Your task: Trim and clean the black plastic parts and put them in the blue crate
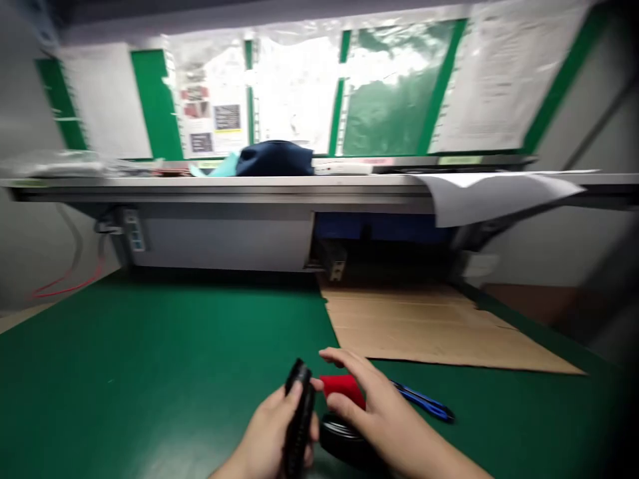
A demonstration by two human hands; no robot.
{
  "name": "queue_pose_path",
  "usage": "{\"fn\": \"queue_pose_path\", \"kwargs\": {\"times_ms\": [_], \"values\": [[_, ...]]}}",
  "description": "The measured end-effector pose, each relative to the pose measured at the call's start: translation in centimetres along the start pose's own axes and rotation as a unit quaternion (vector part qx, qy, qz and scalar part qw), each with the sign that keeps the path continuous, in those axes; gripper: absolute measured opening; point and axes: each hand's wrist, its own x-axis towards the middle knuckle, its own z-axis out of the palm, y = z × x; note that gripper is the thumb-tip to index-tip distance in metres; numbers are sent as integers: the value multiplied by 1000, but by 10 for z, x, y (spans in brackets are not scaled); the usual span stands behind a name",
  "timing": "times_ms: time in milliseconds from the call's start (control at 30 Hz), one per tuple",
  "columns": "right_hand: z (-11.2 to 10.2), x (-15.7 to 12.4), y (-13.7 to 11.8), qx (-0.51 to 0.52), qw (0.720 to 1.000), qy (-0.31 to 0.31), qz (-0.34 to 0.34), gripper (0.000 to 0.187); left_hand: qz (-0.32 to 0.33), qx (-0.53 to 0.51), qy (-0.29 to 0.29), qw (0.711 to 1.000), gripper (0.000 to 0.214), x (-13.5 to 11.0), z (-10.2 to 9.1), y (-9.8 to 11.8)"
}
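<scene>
My left hand [272, 432] is closed around a long black object [300, 426] with a ridged edge, held upright; its exact kind I cannot make out. To the right, my right hand [372, 399] has its thumb and forefinger spread apart. Between and behind those fingers shows a red piece [344, 387], and whether the hand touches it is unclear. Below the right hand lies a glossy black rounded object [342, 436], partly hidden by the hand. A blue-handled tool [426, 402] with a dark tip lies on the table just beyond the right wrist.
The green tabletop [150, 359] carries a flat cardboard sheet [409, 326] at the back right. Above it runs a shelf [224, 189] holding dark blue cloth [274, 159] and an overhanging white paper [489, 199]. A power strip [134, 229] and red cable [74, 286] are at the left.
</scene>
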Motion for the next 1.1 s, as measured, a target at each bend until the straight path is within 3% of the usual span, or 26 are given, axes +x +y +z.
{"fn": "queue_pose_path", "kwargs": {"times_ms": [133, 233, 333, 533, 667, 800, 933, 1100], "values": [[-43, -14, 52, -153, 982, -1, 113, 11, -54, 29, 7, 998, 92, 0, 2, -1], [-50, -22, 80, -150, 977, -30, 148, 15, -69, -11, -8, 998, 96, -5, 9, -4], [-49, -22, 90, -114, 981, -45, 149, 4, -62, -18, -28, 998, 92, -7, 12, -6], [-44, -18, 63, -19, 993, -15, 118, 15, -84, 82, -37, 992, 68, -6, 4, -8], [-30, -22, 25, 55, 997, -41, 20, 25, -102, 189, -61, 975, 62, -11, 3, -8], [-21, -24, 1, -40, 993, -83, -75, 59, -93, 204, -40, 974, 62, -15, 8, -7], [-18, -23, -2, -108, 988, -77, -76, 72, -108, 202, -14, 973, 71, -20, 12, -5], [-14, -21, -2, -153, 984, -62, -73, 84, -125, 240, -31, 962, 66, -27, 19, 4]]}}
